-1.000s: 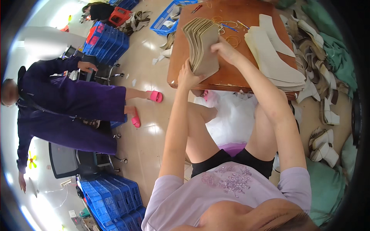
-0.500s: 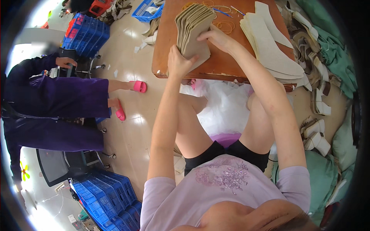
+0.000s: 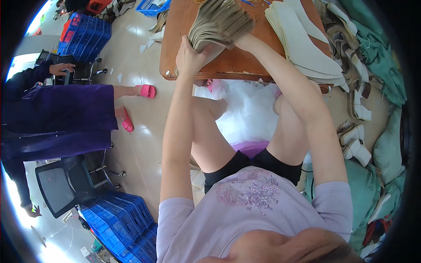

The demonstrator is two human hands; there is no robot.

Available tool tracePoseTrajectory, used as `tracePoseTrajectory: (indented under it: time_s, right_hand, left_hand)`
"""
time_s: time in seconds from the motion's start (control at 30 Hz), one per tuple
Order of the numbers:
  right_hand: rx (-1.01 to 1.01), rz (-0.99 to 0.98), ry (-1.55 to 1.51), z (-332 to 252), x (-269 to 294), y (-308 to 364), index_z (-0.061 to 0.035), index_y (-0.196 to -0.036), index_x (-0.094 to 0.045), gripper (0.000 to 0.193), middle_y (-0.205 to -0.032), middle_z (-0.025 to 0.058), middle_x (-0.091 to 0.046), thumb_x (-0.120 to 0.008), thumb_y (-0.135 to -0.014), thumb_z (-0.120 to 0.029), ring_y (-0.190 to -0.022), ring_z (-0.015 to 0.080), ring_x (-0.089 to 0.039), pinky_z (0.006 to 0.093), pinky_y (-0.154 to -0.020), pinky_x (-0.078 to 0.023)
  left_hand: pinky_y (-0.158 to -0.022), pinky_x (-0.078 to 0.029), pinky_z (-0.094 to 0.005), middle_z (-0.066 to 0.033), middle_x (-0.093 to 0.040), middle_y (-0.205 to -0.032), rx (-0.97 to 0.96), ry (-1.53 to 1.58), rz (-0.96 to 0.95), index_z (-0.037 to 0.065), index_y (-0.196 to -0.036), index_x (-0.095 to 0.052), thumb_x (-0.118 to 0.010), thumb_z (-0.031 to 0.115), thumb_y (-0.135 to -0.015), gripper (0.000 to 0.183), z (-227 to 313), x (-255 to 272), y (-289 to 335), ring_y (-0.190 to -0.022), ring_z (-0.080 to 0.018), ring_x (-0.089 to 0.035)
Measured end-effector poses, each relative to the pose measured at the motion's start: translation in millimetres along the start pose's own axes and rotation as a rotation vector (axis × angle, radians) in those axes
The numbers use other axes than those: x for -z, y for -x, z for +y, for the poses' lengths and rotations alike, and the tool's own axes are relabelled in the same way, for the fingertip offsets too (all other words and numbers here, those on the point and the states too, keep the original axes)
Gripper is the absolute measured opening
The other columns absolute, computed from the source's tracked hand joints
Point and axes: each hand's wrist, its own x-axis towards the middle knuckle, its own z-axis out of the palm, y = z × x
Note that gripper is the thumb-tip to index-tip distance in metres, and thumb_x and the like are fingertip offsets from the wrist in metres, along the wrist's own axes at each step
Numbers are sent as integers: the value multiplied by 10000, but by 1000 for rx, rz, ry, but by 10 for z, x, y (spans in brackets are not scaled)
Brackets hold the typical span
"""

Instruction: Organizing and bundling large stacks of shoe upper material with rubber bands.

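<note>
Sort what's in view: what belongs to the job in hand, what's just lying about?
Job in hand:
left hand, gripping the beige panel stack
right hand at the stack, mostly hidden
wooden table
probably off-white curved panels

Apparently just lying about:
blue plastic crates
swivel chair
green cloth

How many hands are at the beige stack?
2: the left hand on the left side of the stack, the right hand at its lower right, partly hidden.

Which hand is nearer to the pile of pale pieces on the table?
Right: the right hand, partly hidden behind the stack, is left of the pile; the left hand is farther left.
</note>
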Motion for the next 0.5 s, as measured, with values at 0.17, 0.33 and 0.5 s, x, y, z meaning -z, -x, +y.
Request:
tracePoseTrajectory:
  time_s: [0.17, 0.33, 0.5]
  right_hand:
    - [121, 66, 95, 119, 37, -62, 10, -1118, -514, 539, -1080, 132, -568, -708, -658, -192, -1011, 209, -533, 322, -879, -407]
    - [-28, 97, 396, 8, -234, -146, 60, -1150, -458, 724, -1087, 197, -547, -718, -641, -386, -1030, 247, -532, 331, -862, -426]
    - [-331, 69, 473, 513, -17, -224, 85, -1160, -448, 754, -1136, 235, -527, -712, -627, -379, -1061, 282, -529, 330, -877, -423]
  left_hand:
    - [-786, -440, -401, -185, -615, -961, 130, 166, -94, 8, -1018, -473, -684, 287, -671, 493, 258, 208, 60, -948, -324, -571]
    - [-775, -449, -307, -116, -604, -1001, 352, 890, -256, 10, -1179, -485, -705, 226, -690, 578, 23, 268, 60, -889, -218, -582]
    - [-756, -463, -322, -167, -598, -1014, 567, 630, -442, -69, -1155, -485, -740, 305, -656, 674, -177, 12, -99, -868, -240, -600]
